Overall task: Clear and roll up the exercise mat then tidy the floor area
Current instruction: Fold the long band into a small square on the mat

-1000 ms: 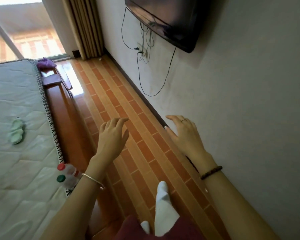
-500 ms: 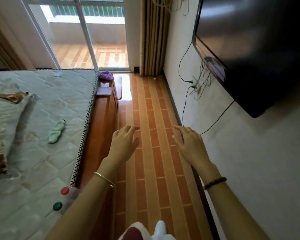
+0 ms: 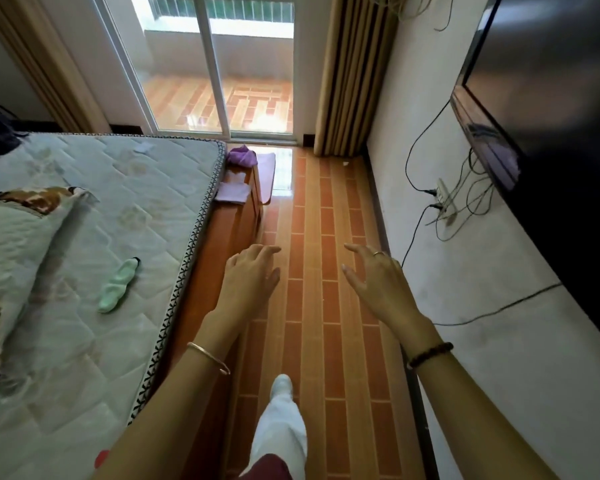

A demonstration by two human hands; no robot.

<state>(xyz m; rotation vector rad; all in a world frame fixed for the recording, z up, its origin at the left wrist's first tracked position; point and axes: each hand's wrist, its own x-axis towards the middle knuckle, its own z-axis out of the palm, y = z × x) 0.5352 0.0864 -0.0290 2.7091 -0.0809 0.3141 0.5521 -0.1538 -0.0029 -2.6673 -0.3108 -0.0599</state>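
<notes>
Both hands, left [image 3: 248, 282] and right [image 3: 378, 282], spread empty over bare floor [image 3: 329, 216] between bed edge [image 3: 184, 271] and wall [image 3: 465, 306].

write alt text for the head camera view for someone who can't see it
A person's empty left hand and right hand reach forward, fingers spread, over a strip of orange tiled floor between a bare mattress and a white wall holding a television. A glass sliding door lies ahead; no exercise mat is visible.

2 hands [image 3: 250, 282] [image 3: 378, 285], 1 mattress [image 3: 118, 209], 1 TV [image 3: 551, 98], 2 bracelets [image 3: 208, 356] [image 3: 430, 355], 1 ring [image 3: 378, 253]
</notes>
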